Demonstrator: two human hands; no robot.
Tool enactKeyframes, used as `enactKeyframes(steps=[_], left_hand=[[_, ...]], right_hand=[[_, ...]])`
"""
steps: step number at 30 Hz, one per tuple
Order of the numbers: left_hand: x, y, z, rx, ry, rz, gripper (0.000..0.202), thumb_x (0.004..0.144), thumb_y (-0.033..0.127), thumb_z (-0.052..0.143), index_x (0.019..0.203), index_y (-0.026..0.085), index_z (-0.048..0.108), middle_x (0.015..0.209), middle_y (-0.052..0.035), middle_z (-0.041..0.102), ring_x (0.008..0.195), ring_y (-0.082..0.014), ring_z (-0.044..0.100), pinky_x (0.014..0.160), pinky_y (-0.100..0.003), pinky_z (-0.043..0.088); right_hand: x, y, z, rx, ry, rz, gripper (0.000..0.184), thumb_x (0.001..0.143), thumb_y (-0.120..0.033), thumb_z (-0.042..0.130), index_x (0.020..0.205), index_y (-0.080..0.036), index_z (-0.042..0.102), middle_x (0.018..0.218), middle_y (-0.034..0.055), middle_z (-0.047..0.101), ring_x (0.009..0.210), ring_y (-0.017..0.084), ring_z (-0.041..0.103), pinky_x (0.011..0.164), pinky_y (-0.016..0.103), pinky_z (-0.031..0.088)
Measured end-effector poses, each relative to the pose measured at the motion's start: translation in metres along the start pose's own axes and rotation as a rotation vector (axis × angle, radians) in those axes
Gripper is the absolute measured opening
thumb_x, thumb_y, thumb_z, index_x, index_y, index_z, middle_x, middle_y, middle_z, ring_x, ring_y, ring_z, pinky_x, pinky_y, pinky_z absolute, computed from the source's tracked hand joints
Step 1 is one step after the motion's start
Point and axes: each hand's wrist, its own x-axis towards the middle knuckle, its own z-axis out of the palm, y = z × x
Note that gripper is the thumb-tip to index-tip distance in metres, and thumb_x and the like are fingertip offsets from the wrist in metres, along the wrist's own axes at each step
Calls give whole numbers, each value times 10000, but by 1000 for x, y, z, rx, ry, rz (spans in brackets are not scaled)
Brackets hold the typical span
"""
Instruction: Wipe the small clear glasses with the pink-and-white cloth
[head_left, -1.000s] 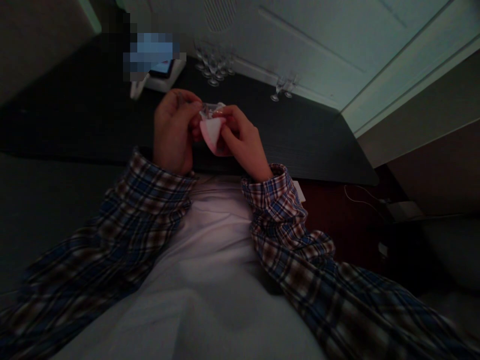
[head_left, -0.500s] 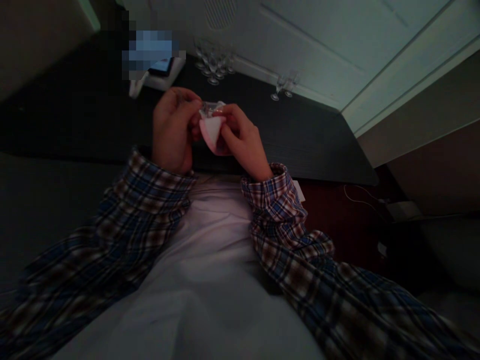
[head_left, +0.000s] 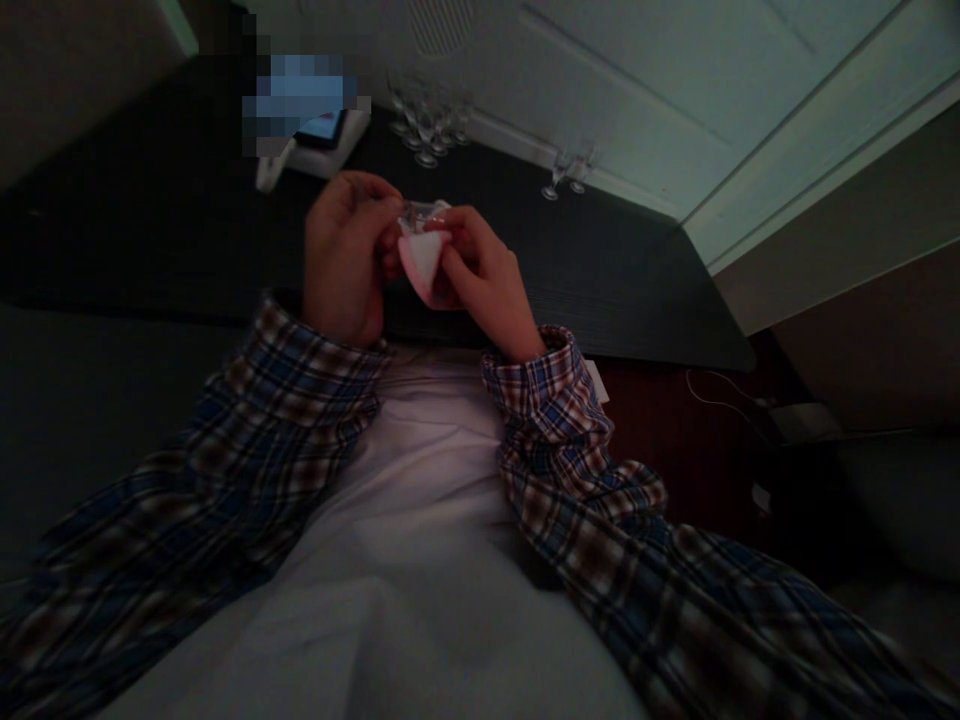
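My left hand (head_left: 349,255) is closed, its thumb and fingers pinching one side of a clear, shiny piece (head_left: 421,212) that looks like glass or thin plastic. My right hand (head_left: 487,275) has its fingers bent around a pink-edged white cloth (head_left: 426,258) and touches the other side of the clear piece. The cloth hangs in a pointed fold between both hands. Both are raised over the near edge of the dark table (head_left: 600,270). Fingers and cloth cover much of the clear piece, so its full shape is hidden.
Several stemmed glasses (head_left: 427,125) stand by the pale wall at the back, with a couple more glasses (head_left: 556,175) to their right. A white device with a screen (head_left: 330,140) sits at the back left. A thin white cable (head_left: 712,400) lies right, below the table.
Almost nothing differs. Both hands keep the same hold on the clear piece and the cloth; the view has shifted very slightly.
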Motion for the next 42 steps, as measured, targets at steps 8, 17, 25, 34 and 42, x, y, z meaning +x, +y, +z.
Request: enactKeyframes(steps=[8,17,25,34,42], left_hand=[[0,1,0,-1,12,0,202,762,14,545,662,173,619,519,24,399,412,-56,330,346,-188,198],[-1,3,1,16,0,5,132,752,24,533,718,141,584,529,39,412,434,-48,350,358,-140,247],[-1,2,1,23,-9,14,120,735,27,523,733,137,570,531,44,411,436,-47,356,363,-148,242],[-1,2,2,14,0,-2,128,740,23,519,726,140,570,523,41,412,422,-48,349,354,-152,231],[0,2,1,25,8,0,172,749,10,520,702,158,593,531,29,410,415,-52,347,337,-165,205]], right_hand=[[0,2,1,4,19,-69,233,915,-335,346,1082,-256,488,1034,-24,659,1022,101,615,908,235,502],[-1,0,2,-44,0,10,290,930,-363,321,1137,-271,501,981,0,676,1008,138,622,851,274,521],[1,1,2,-32,8,-18,279,928,-365,321,1113,-260,502,1066,6,658,1014,121,608,863,267,507],[0,1,3,38,49,-88,211,915,-293,353,1054,-231,499,983,-23,659,947,69,618,877,210,495],[1,2,2,37,70,-153,126,920,-243,400,1015,-229,482,1002,-23,643,894,78,616,844,221,504]])
